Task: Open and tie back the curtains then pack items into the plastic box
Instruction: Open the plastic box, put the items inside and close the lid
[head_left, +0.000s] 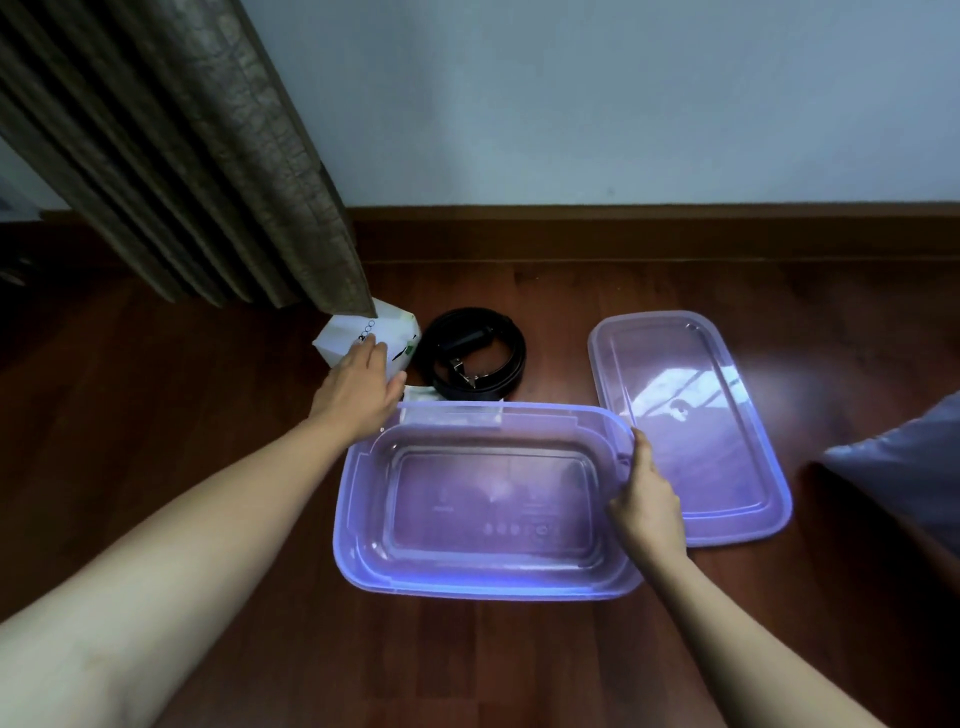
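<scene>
Wooden floor (571, 291), dark red-brown, meeting a brown skirting board (623, 228) and a pale wall (571, 104).

1. Plastic box (483, 590): translucent purple, centre of the floor, open and holding nothing. It sits close to the person, probably so the items can be dropped in from above.
2. Lid (691, 415): same purple, lying flat on the floor at 2 o'clock from the box. Its near edge sits just beside the box's right rim, out of the way but within reach.
3. Belt (470, 356): black, coiled, buckle inside the coil. It lies at 12 o'clock, just behind the far rim, not yet packed.
4. White carton (348, 335): printed, at 11 o'clock from the box, beside the belt.
5. Small flat packet (418, 393): pale, against the far rim; its kind is unclear.
6. Curtain (208, 156): brown, gathered in folds at 10 o'clock, hem touching the carton's top. No tie is in view.
7. Grey cloth (904, 467): at 3 o'clock, cut off by the frame edge.
8. Left hand (358, 387): fingers stretched flat over the carton with the thumb out to the side, apparently about to take it first.
9. Right hand (649, 501): curled round the box's right rim with the thumb on top, apparently steadying it.
</scene>
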